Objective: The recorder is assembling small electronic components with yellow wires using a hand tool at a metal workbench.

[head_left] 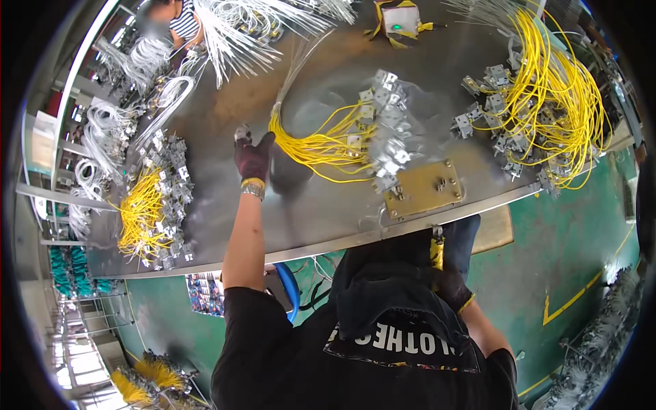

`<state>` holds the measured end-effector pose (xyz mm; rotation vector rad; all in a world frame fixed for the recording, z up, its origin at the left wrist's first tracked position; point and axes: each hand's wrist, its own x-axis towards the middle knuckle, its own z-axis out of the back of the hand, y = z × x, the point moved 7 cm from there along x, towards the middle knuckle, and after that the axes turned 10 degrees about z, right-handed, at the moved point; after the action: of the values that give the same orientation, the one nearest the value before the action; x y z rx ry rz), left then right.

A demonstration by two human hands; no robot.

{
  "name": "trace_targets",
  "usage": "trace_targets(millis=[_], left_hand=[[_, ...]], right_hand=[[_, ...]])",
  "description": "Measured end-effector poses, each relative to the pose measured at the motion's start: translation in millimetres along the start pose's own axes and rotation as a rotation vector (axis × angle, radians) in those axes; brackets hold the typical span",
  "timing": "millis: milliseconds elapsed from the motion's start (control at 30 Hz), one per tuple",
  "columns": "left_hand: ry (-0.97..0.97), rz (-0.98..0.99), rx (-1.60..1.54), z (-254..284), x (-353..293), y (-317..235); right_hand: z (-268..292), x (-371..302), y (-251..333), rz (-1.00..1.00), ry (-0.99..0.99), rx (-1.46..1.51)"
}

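yellow wires (pixel 292 145) could get snagged if the wide-fingered left hand (pixel 253 158) is swept across; right hand's (pixel 452 290) grip can't be told

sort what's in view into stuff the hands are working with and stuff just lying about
Apparently in use:
middle bundle, beside the left hand
yellow handle, at the right hand

Apparently lying about:
right yellow pile
left yellow pile
white wires
taped box
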<state>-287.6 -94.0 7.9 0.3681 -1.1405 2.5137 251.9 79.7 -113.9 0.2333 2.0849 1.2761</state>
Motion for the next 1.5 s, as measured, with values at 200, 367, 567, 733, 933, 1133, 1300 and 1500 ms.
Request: trace_targets(millis=[200, 367, 567, 733, 933, 1133, 1300, 1500], left_hand=[[0.287, -0.177, -0.315, -29.2, -61.2, -97.8], [0.547, -0.436, -0.065, -62.4, -101.7, -181.8], [0.52, -0.714, 0.237, -96.6, -137.9, -198.1], [0.439, -0.755, 0.278, -112.8, -140.2, -201.5], [0.334, -0.81, 0.107, -114.4, -146.8, -204.5], [0.347, -0.811, 0.132, -123.4, -145.2, -213.0], [0.296, -0.821, 0.18, -138.6, -135.7, -211.5], [0.273, -0.819, 0.217, -159.4, -126.0, -223.0]], right_hand=[[-6.3, 6.3, 11.2, 0.175, 0.112, -0.304], [-15.2, 1.9, 21.2, 0.2, 0.063, -0.256], [3.2, 5.4, -17.6, 0.162, -0.009, -0.157], [-8.0, 9.3, 12.1, 0.219, 0.044, -0.315], [-12.8, 8.2, 12.6, 0.1, 0.035, -0.158], [-16.9, 14.9, 16.6, 0.126, 0.06, -0.206], [-17.5, 18.6, 16.8, 0.196, 0.073, -0.267], [-22.3, 18.9, 29.0, 0.205, 0.08, -0.261]])
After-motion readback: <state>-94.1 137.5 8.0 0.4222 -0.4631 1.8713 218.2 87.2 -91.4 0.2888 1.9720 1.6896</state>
